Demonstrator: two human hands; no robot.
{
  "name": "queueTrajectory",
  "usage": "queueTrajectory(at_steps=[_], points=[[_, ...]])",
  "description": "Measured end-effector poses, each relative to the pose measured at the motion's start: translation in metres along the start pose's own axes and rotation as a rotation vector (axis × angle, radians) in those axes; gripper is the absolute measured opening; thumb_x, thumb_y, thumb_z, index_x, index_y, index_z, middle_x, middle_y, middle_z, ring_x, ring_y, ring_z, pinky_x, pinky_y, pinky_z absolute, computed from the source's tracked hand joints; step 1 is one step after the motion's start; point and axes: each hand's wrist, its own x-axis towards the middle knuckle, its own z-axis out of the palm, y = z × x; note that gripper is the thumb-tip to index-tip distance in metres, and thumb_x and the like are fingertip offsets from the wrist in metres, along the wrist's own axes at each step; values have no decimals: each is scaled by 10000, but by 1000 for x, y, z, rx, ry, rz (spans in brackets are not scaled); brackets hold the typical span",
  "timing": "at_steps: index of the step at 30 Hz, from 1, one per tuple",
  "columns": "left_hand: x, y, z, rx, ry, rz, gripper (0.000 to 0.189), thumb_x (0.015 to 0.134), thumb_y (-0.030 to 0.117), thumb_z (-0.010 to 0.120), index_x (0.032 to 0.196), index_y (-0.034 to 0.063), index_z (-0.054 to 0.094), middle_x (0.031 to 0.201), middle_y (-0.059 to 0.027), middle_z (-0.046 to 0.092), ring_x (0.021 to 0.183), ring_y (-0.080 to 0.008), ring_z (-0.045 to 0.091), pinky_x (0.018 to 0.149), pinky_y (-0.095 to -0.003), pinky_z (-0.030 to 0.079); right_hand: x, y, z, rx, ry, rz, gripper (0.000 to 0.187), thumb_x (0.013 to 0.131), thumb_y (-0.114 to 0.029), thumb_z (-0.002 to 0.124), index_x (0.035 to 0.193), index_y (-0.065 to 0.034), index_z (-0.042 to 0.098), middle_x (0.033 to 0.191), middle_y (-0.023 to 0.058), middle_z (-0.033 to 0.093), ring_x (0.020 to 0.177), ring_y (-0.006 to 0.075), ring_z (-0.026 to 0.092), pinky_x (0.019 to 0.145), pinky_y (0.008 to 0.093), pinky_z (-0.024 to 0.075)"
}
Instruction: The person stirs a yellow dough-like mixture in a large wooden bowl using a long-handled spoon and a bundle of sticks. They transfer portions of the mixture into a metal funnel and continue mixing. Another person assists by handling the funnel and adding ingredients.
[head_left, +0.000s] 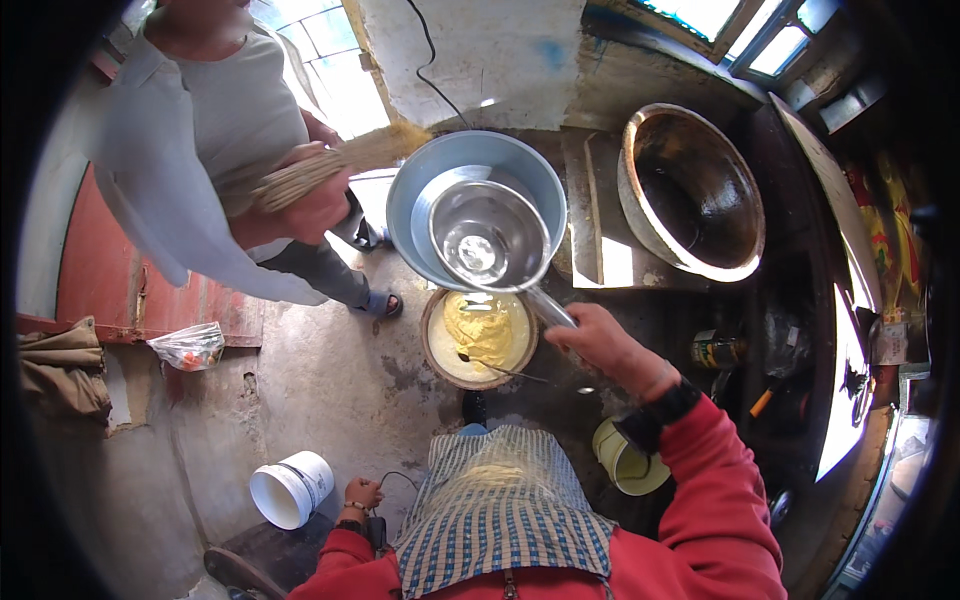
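Note:
My right hand (607, 341) is closed on the handle of a large steel ladle (491, 232), whose bowl is over a blue-grey basin (405, 202). Below the basin, a round tub (439, 364) holds pale liquid with a thick yellow mass (480, 326) in it, and a thin long-handled spoon (502, 369) lies across its rim. My left hand (364, 493) is low at the left, fingers curled, beside a thin dark cord (397, 474); whether it grips anything is not clear.
A person (247, 112) at the upper left holds a straw brush (337, 165). At the upper right stands a big glazed basin (694, 195). A white bucket (292, 491) is near my left hand, a yellowish-green bucket (630, 457) below my right arm. A plastic bag (191, 347) hangs at the left.

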Motion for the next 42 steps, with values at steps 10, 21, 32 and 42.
queueTrajectory(at_steps=[10, 21, 32, 42], points=[[4, 30, -23, -10, 86, -3, 189, 850, 145, 647, 922, -21, 593, 676, -106, 621, 506, -186, 603, 434, -306, 490, 118, -21, 41, 621, -53, 177, 157, 907, -189, 651, 845, -78, 559, 701, 22, 567, 442, 59, 353, 383, 241, 282], [40, 55, -21, 9, -4, 25, 182, 864, 111, 637, 954, -28, 562, 705, -130, 608, 497, -209, 581, 413, -323, 470, 99, -20, 42, 733, -167, 218, 163, 937, -197, 626, 887, -57, 557, 725, 16, 577, 427, 58, 387, 358, 225, 294], [36, 55, -16, -128, -30, -32, 153, 856, 137, 657, 877, -4, 602, 705, -112, 651, 535, -177, 631, 447, -297, 510, 142, -58, -29, -353, 73, 205, 340, 791, -303, 715, 752, 33, 697, 645, 105, 657, 577, 204, 623, 572, 362, 497], [38, 25, -19, -24, 9, -50, 163, 872, 163, 664, 886, 7, 619, 724, -112, 671, 549, -185, 649, 468, -315, 539, 203, -190, -32, -592, -67, 153, 247, 782, -197, 630, 775, 48, 658, 646, 136, 610, 502, 236, 595, 427, 383, 474]])
